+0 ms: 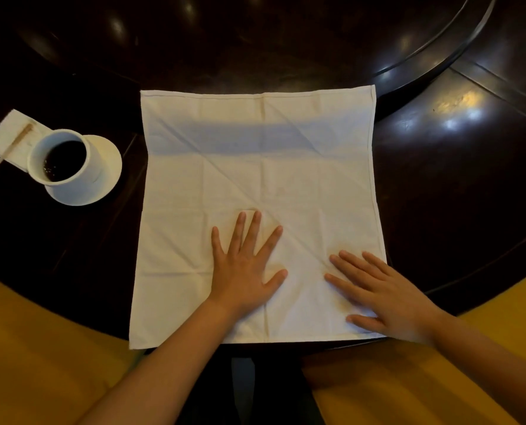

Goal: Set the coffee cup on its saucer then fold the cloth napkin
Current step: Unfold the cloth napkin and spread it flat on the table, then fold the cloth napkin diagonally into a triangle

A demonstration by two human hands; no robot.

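Napkin (258, 185) lies flat on the surface (439, 185); left hand (243, 268) and right hand (384, 299) press it, grip apart, to smooth creases before folding. Cup (60, 156) sits on saucer (102, 173).

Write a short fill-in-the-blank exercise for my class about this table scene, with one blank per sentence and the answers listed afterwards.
1. The coffee cup stands on its ______.
2. The cloth napkin lies spread ______ on the dark table, not yet folded.
3. Both the left hand and the right hand rest palm-down on the ______.
4. The liquid in the cup is ______ in colour.

Answers: saucer; flat; napkin; dark
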